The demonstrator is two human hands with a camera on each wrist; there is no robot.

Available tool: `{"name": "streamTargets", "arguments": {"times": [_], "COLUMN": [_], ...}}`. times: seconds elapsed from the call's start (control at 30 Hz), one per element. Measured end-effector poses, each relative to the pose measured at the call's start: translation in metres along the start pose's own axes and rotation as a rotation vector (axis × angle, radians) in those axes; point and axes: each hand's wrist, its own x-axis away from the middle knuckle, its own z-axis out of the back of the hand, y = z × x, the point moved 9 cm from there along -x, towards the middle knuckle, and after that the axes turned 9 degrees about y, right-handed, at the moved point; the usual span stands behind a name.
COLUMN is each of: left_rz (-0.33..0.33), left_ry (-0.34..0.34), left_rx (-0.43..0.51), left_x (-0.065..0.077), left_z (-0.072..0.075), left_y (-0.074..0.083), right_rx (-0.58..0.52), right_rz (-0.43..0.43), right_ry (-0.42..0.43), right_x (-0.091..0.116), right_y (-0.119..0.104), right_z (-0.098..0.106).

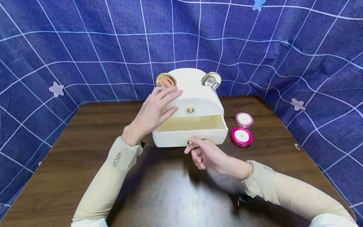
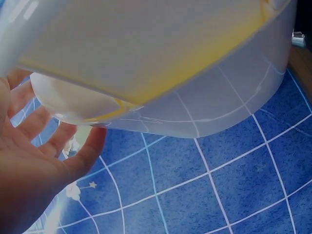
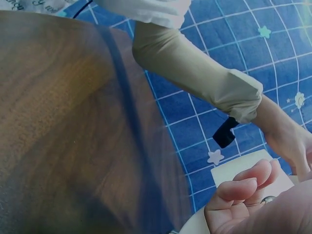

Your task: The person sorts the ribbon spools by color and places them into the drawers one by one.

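A white two-drawer box (image 1: 188,88) with a rounded top stands on the table, a shiny round metal disc on each upper side. Its lower drawer (image 1: 170,138) is pulled out, and its pale yellowish inside shows. My right hand (image 1: 210,156) pinches that drawer's small gold knob (image 1: 189,142) between thumb and finger, the other fingers curled below. My left hand (image 1: 154,108) lies against the box's upper left, fingers extended. In the left wrist view, the left hand's spread fingers (image 2: 90,146) are at the edge of the box. The upper drawer, with its own gold knob (image 1: 190,110), is closed.
Right of the box lie two ribbon rolls: a light pink one (image 1: 244,120) and a bright magenta one (image 1: 241,137) nearer me. The brown wooden table (image 1: 93,142) is bordered by a blue gridded cloth (image 1: 113,47) with stars.
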Motion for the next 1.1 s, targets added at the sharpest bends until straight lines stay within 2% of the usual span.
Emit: {"name": "streamTargets", "arguments": {"times": [0.83,1.1], "left_rz": [0.015,0.008], "left_ry": [-0.014,-0.007], "left_rx": [-0.004,0.009], "left_x": [0.001,0.001], "left_z": [-0.002,-0.001], "left_y": [-0.001,-0.001], "right_rx": [0.009,0.045], "right_rz": [0.026,0.064], "right_ry": [-0.071,-0.105], "right_x": [0.027,0.035], "right_y": [0.01,0.011], "right_z": [-0.007,-0.01]}}
